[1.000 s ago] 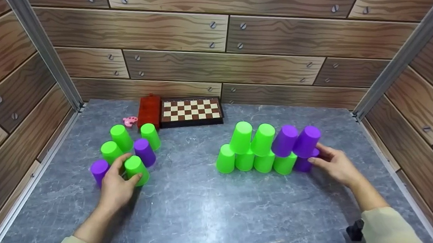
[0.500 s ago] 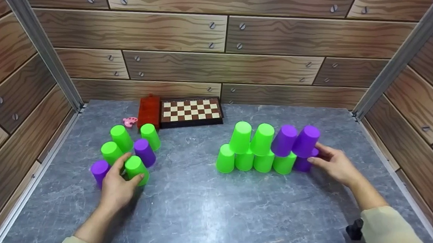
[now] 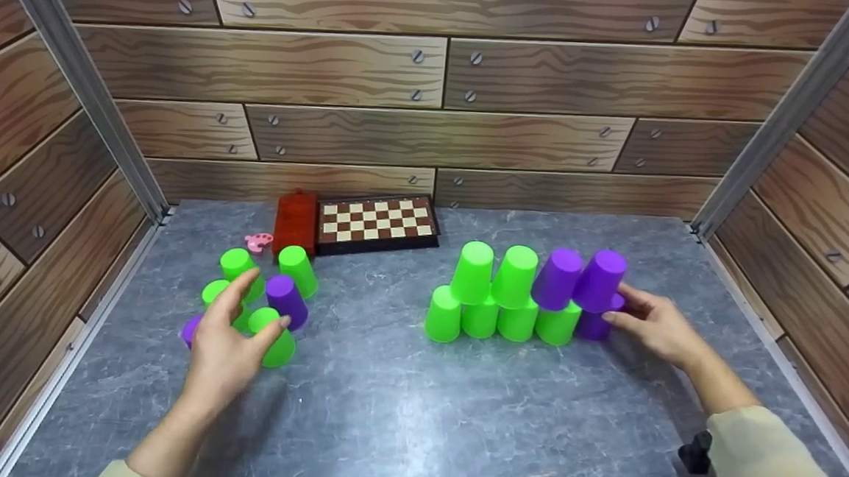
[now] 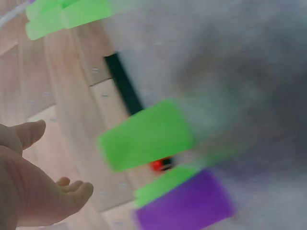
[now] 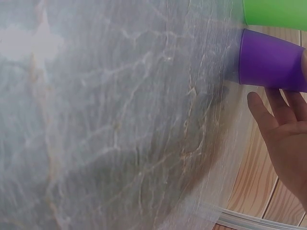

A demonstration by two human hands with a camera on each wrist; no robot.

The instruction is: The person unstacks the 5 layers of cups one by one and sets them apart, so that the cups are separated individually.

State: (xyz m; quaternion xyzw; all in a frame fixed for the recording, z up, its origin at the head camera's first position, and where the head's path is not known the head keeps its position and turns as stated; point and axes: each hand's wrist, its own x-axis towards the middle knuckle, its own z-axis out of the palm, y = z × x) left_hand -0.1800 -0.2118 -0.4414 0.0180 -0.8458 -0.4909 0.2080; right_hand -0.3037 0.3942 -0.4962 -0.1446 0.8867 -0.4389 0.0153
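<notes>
My left hand point(image 3: 224, 355) hovers with spread fingers over the loose upside-down cups at the left. Nearest to it is a green cup point(image 3: 281, 349), just past the thumb; a purple cup point(image 3: 286, 304) stands behind that one. In the left wrist view the hand point(image 4: 38, 191) holds nothing. At the right, two rows of cups form a wall, with green cups point(image 3: 473, 275) and purple cups point(image 3: 557, 280) on top. My right hand point(image 3: 658, 330) grips the purple cup point(image 3: 594, 326) at the lower row's right end, its thumb in front. The right wrist view shows fingers against this purple cup point(image 5: 271, 62).
A checkered game board point(image 3: 375, 221) lies at the back beside a red box point(image 3: 296, 223). A small pink piece point(image 3: 258, 242) is left of the box. Wood-patterned walls point(image 3: 434, 77) enclose the grey tabletop point(image 3: 414, 415) at the back and both sides.
My left hand has let go of the front green cup, spread its fingers and lifted slightly. The cup stays in place. My right hand keeps its hold on the end purple cup.
</notes>
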